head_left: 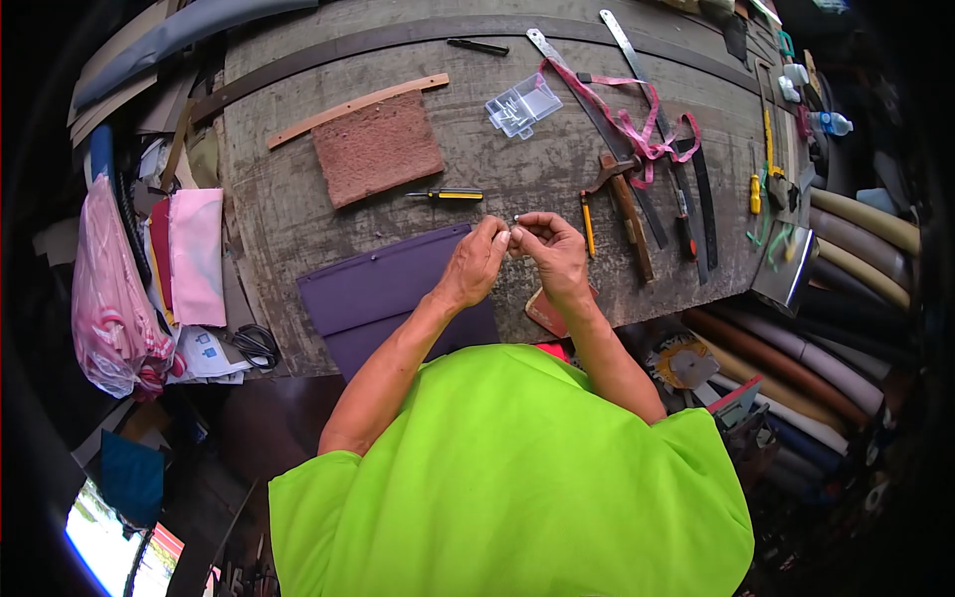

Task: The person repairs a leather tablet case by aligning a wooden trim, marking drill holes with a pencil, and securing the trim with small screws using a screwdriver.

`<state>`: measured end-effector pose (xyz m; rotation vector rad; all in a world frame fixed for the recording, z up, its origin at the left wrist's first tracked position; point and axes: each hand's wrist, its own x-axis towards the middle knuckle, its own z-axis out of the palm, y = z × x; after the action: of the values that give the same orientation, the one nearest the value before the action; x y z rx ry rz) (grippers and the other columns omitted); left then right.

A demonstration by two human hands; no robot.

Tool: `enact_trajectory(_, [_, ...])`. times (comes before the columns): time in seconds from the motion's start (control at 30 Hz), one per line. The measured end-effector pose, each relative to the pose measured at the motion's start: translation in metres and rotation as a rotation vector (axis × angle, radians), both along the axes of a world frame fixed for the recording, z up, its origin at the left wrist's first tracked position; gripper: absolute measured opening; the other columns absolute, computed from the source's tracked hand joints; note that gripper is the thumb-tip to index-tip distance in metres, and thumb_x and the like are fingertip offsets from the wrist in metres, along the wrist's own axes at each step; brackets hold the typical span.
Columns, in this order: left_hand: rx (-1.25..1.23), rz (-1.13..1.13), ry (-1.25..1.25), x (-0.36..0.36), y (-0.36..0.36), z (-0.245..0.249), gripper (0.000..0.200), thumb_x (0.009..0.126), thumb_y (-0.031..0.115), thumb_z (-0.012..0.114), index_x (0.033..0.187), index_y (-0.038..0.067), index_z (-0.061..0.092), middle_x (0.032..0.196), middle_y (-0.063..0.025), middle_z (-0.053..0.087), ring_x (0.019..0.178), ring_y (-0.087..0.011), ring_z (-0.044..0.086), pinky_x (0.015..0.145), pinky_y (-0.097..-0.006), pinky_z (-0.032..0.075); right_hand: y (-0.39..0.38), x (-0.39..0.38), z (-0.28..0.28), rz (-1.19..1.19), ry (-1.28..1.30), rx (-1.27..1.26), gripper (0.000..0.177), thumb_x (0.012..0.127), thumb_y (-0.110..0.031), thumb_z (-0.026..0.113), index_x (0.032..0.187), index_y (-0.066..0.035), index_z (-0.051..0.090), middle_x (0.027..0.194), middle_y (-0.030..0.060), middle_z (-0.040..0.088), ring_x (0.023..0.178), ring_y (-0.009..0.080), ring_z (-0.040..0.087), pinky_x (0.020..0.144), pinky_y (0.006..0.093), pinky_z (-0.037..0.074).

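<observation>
Both hands meet just above the surface [517, 169]. The fingers of the left hand [476, 264] and the right hand [555, 254] are pinched nearly shut, tip to tip, on a small metal piece [515, 220] that is too tiny to identify. It is held in the air over bare wood, just past the far edge of the purple sheet [398, 289].

The main risk, as I judge it, is the piece slipping from so fine a pinch. It could bounce on the rough wood and get lost among the tools, or roll off the near edge into the clutter below. The hammer [622, 194] and the pencil [587, 224] lie close beside the right hand, so a quick sideways move could knock them. The yellow-handled screwdriver [448, 195] lies just beyond the left hand.

Open room is best straight ahead, on the bare stretch between the screwdriver and the clear plastic box [524, 104]. To the right, the rulers [597, 99] and the pink ribbon [637, 124] crowd the surface. To the left lie the purple sheet and the brown pad [376, 147]. The near edge runs right under the forearms, and a brown scrap [547, 310] overhangs it.
</observation>
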<state>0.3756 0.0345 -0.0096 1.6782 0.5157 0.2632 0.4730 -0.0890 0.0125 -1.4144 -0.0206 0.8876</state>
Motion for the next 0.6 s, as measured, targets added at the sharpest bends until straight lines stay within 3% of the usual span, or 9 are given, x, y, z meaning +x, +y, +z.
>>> enact_trajectory(0.03, [-0.001, -0.01, -0.022, 0.0, -0.001, 0.0, 0.041, 0.11, 0.035, 0.043, 0.09, 0.001, 0.055, 0.063, -0.0151, 0.053, 0.058, -0.0334, 0.058, 0.057, -0.0423, 0.046, 0.0, 0.001, 0.0, -0.016, 0.046, 0.025, 0.025, 0.093, -0.002, 0.074, 0.114, 0.003, 0.063, 0.098, 0.0087, 0.072, 0.088, 0.0119, 0.07, 0.08, 0.0272, 0.06])
enact_trajectory(0.13, [-0.238, 0.036, 0.167, 0.001, -0.003, -0.014, 0.041, 0.111, 0.038, 0.043, 0.091, 0.004, 0.055, 0.063, -0.0026, 0.05, 0.052, -0.0128, 0.049, 0.05, -0.0318, 0.042, 0.002, -0.006, -0.001, 0.009, -0.015, 0.02, 0.024, 0.093, -0.002, 0.074, 0.113, 0.003, 0.063, 0.098, 0.0083, 0.072, 0.088, 0.0117, 0.07, 0.081, 0.0272, 0.06])
enact_trajectory(0.23, [-0.807, 0.025, 0.376, 0.004, 0.007, 0.007, 0.039, 0.111, 0.037, 0.045, 0.091, 0.004, 0.055, 0.063, -0.0031, 0.05, 0.052, -0.0131, 0.049, 0.05, -0.0331, 0.042, -0.001, -0.006, 0.013, 0.272, -0.514, -0.182, 0.022, 0.093, -0.002, 0.074, 0.112, 0.002, 0.064, 0.097, 0.0073, 0.072, 0.088, 0.0112, 0.07, 0.081, 0.0272, 0.06])
enact_trajectory(0.33, [-0.324, -0.002, 0.291, 0.001, 0.003, 0.004, 0.042, 0.11, 0.038, 0.045, 0.089, 0.004, 0.054, 0.065, -0.0046, 0.052, 0.052, -0.0132, 0.05, 0.051, -0.0332, 0.043, -0.003, -0.003, 0.004, 0.111, -0.265, -0.135, 0.022, 0.093, -0.002, 0.073, 0.113, 0.002, 0.065, 0.096, 0.0061, 0.072, 0.086, 0.0108, 0.069, 0.077, 0.0261, 0.059])
enact_trajectory(0.43, [0.082, 0.018, -0.097, 0.002, -0.002, -0.006, 0.045, 0.111, 0.041, 0.043, 0.088, 0.003, 0.053, 0.067, -0.0058, 0.053, 0.051, -0.0139, 0.05, 0.051, -0.0339, 0.044, -0.003, 0.004, 0.004, 0.063, -0.049, -0.079, 0.023, 0.093, -0.003, 0.073, 0.114, 0.003, 0.065, 0.098, 0.0062, 0.072, 0.086, 0.0105, 0.069, 0.077, 0.025, 0.058])
enact_trajectory(0.53, [0.203, -0.009, -0.153, 0.001, 0.0, -0.012, 0.047, 0.11, 0.042, 0.042, 0.086, 0.003, 0.052, 0.068, -0.0057, 0.053, 0.051, -0.0149, 0.05, 0.05, -0.0331, 0.044, -0.004, 0.003, 0.001, 0.061, -0.01, -0.053, 0.024, 0.093, -0.004, 0.074, 0.114, 0.004, 0.065, 0.1, 0.0064, 0.072, 0.089, 0.0105, 0.069, 0.079, 0.0242, 0.057])
enact_trajectory(0.6, [-0.492, 0.033, 0.082, 0.0, -0.001, -0.012, 0.046, 0.11, 0.042, 0.043, 0.084, 0.005, 0.052, 0.067, -0.0049, 0.052, 0.05, -0.0151, 0.049, 0.05, -0.0321, 0.044, -0.003, -0.003, -0.002, 0.084, -0.133, -0.069, 0.023, 0.093, -0.004, 0.074, 0.113, 0.004, 0.066, 0.1, 0.0064, 0.072, 0.089, 0.0112, 0.07, 0.079, 0.0247, 0.057])
